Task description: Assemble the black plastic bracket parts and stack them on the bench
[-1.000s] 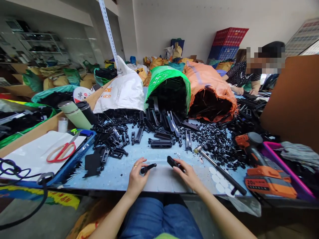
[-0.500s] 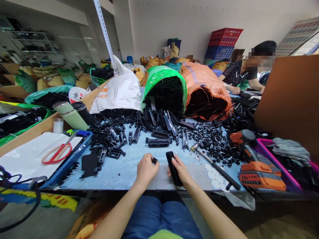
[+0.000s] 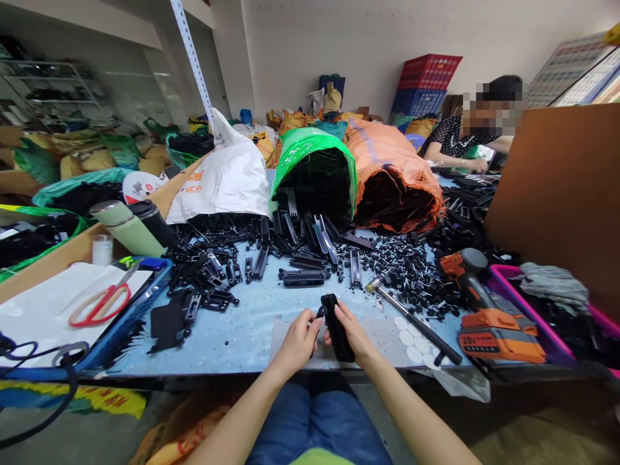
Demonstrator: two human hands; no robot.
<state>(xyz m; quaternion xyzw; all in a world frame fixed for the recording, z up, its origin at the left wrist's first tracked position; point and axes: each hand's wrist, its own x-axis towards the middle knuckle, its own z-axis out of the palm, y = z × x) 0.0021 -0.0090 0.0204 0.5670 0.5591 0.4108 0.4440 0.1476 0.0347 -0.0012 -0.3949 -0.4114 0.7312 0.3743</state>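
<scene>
My right hand (image 3: 352, 329) is closed round a long black part (image 3: 339, 332), which it holds upright over the front edge of the table. Pinched in my left hand (image 3: 299, 339) is a small black piece (image 3: 321, 312) with a rounded end, against the upper left side of the long part. Beyond my hands lie stacked black bars (image 3: 304, 278). A hammer (image 3: 416, 323) rests to the right, beside several white discs (image 3: 415, 354). Black knobs with silver pins (image 3: 411, 271) are heaped behind it.
White (image 3: 227, 181), green (image 3: 314, 139) and orange (image 3: 387, 145) sacks line the back. An orange drill (image 3: 501, 339) and pink-rimmed bin (image 3: 537, 316) stand right. Red scissors (image 3: 104, 307) lie on paper at left. Another person (image 3: 455, 145) works behind a brown panel (image 3: 557, 187).
My left hand has moved right, bringing the small black piece up to the long part. My right hand stays in nearly the same place. The view has shifted slightly.
</scene>
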